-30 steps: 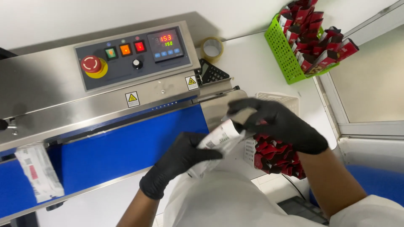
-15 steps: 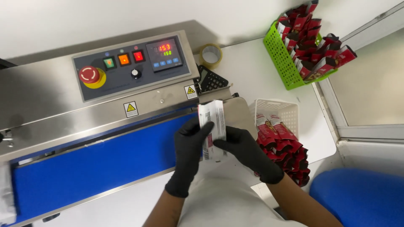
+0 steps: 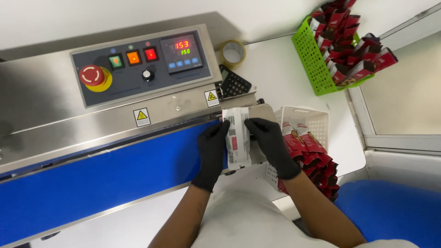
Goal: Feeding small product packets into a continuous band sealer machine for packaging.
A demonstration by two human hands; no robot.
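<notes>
Both of my hands wear black gloves and hold one white sachet (image 3: 237,137) upright between them. My left hand (image 3: 212,151) grips its left edge and my right hand (image 3: 271,143) its right edge. The sachet's top sits at the right-hand mouth of a steel band sealer (image 3: 115,120), just over the end of the sealer's blue conveyor belt (image 3: 105,179). The sachet has a red patch and dark print on its face.
The sealer's grey panel (image 3: 142,64) carries a red stop button, lit buttons and a red digital readout. A white basket (image 3: 308,123) of red sachets stands right of my hands. A green basket (image 3: 317,59) of more red sachets, a tape roll (image 3: 233,52) and a calculator (image 3: 234,83) lie behind.
My hands have brought the white sachet from beside the white basket up to the sealer's mouth and turned it upright. An earlier sachet on the belt's left end has left the view.
</notes>
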